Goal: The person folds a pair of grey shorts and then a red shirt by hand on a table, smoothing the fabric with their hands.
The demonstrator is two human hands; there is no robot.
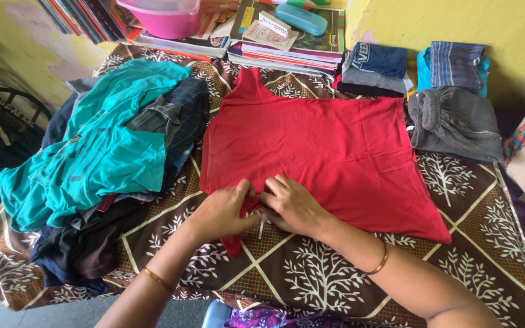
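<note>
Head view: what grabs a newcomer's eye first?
The red T-shirt spread flat mid-table on the brown tree-patterned cloth. The left hand and right hand meet at its near edge, pinching the fabric. A heap of clothes topped by a teal shirt sits to the left.

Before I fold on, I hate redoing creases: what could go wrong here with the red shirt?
The left hand and right hand both pinch one spot on the near edge of the red shirt, so the far side may drag and wrinkle. A sleeve tip hangs below that edge and could get folded in crooked. The teal garment atop the unfolded pile lies right beside the shirt's left edge and might catch on it.
</note>
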